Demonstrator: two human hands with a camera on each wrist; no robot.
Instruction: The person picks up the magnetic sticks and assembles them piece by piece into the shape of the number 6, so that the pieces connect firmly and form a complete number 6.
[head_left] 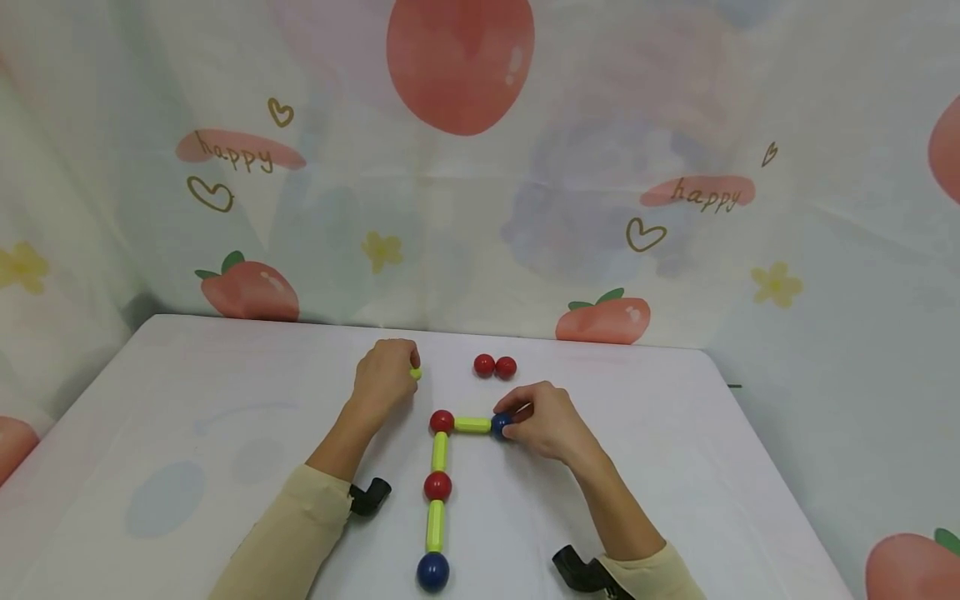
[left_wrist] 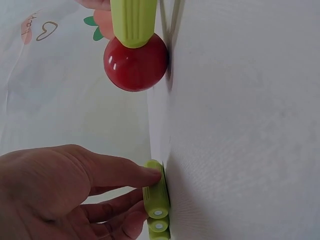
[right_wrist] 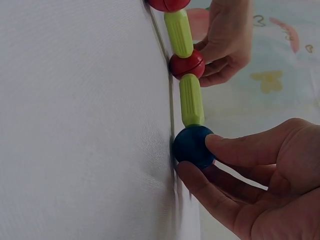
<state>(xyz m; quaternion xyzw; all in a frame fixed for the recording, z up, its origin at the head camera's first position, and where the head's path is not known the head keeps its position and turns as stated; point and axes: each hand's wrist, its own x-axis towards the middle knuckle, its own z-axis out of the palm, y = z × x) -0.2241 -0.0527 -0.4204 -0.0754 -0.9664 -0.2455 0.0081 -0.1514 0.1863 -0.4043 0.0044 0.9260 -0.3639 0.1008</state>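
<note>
My right hand (head_left: pixel 551 421) pinches a blue ball (right_wrist: pixel 192 146) between thumb and fingers. That ball sits at the end of a yellow-green rod (head_left: pixel 472 426), whose other end meets a red ball (head_left: pixel 442 422) at the corner of an L-shaped chain. From this corner the chain runs toward me through a second rod (head_left: pixel 439 452), another red ball (head_left: pixel 438 486) and a third rod (head_left: pixel 436 527). A blue ball (head_left: pixel 432 572) ends it. Beyond the corner, my left hand (head_left: pixel 382 371) holds a loose yellow-green rod (left_wrist: pixel 156 197) with its thumb; more rods lie against it.
Two red balls (head_left: pixel 495 367) lie side by side near the back of the white table (head_left: pixel 622 367). A printed cloth (head_left: pixel 465 217) hangs behind the table. Black wrist mounts (head_left: pixel 371 497) stick out from both cuffs.
</note>
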